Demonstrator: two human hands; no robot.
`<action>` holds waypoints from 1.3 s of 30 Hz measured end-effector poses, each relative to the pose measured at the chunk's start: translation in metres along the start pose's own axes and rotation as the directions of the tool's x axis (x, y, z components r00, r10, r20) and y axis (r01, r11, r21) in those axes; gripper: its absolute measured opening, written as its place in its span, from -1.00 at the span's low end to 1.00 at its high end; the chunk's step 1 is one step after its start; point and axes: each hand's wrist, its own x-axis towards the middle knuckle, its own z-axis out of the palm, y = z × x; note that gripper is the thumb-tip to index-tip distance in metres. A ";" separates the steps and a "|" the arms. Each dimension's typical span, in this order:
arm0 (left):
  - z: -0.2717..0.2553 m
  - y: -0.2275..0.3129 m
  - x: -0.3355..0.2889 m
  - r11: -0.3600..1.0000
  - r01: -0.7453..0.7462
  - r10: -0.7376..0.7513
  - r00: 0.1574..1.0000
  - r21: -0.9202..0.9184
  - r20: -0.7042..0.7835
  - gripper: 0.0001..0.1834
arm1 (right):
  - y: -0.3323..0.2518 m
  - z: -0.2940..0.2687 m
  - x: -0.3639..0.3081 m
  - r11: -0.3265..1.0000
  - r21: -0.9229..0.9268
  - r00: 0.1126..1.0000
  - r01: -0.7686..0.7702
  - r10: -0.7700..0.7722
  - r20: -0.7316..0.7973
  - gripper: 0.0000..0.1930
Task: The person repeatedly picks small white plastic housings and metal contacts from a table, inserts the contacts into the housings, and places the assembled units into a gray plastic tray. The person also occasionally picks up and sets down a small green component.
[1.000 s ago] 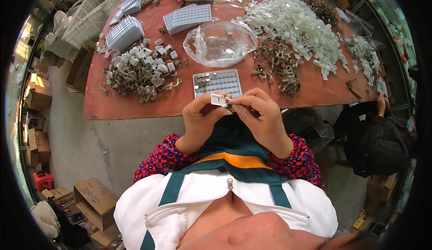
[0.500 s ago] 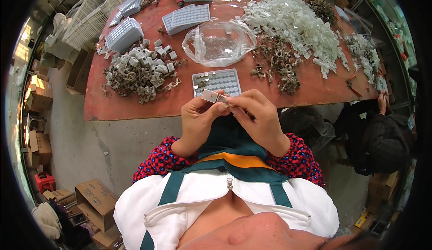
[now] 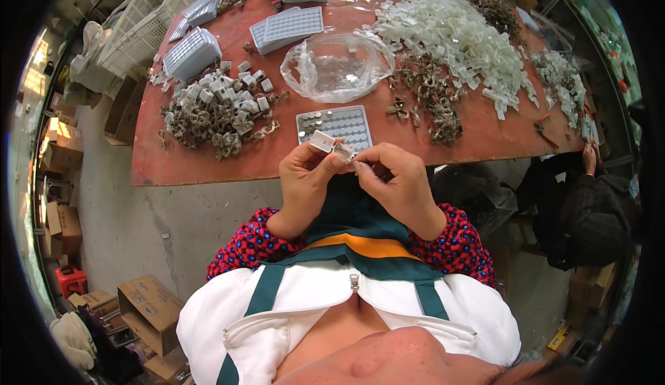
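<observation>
From where I stand, the person's left hand [image 3: 305,173] has a small white case [image 3: 322,141] pinched between thumb and fingers, its pale flat face tilted up, held in the air just past the near edge of the red table [image 3: 242,164]. A little greyish piece [image 3: 343,151] sits right against the case on its right side (whether it is fixed there, I can't tell). The right hand [image 3: 398,173] meets it from the other side, thumb and forefinger drawn close at the piece's lower right end; whether they are nipping it or only touching it, I can't make out.

Just beyond the grip lies a pale tray [image 3: 357,119] with rows of round pockets, a few silvery discs [image 3: 309,124] toward its left side. Farther out behind that is a crumpled clear plastic bag [image 3: 337,73], with a pair of overlapping trays [image 3: 289,27] beyond it. Left of the hands there's a heap of white boxy pieces and brownish straps [image 3: 208,115], with a stack of trays [image 3: 191,54] behind it. Out to the right, a brownish tangle [image 3: 440,108] lies nearer the grip, and a big mound of whitish pieces [image 3: 454,45] spreads behind it. Well off to the right, near the table's edge, is an orange-handled tool [image 3: 547,135], and a co-worker [image 3: 596,208] sits past it.
</observation>
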 end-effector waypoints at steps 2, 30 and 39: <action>-0.001 0.001 0.000 0.999 -0.037 0.037 0.999 0.033 0.022 -0.73 | 0.000 0.000 0.000 1.000 0.004 1.000 -0.001 0.001 -0.020 -0.87; -0.002 0.004 0.001 0.998 0.058 -0.059 0.998 0.029 0.010 -0.74 | 0.009 0.002 0.001 0.951 0.262 0.985 -0.166 0.150 0.079 -0.86; -0.002 0.006 0.002 0.997 0.028 -0.031 0.999 0.074 0.042 -0.73 | 0.006 0.002 0.000 0.988 -0.134 0.993 0.081 -0.092 -0.078 -0.90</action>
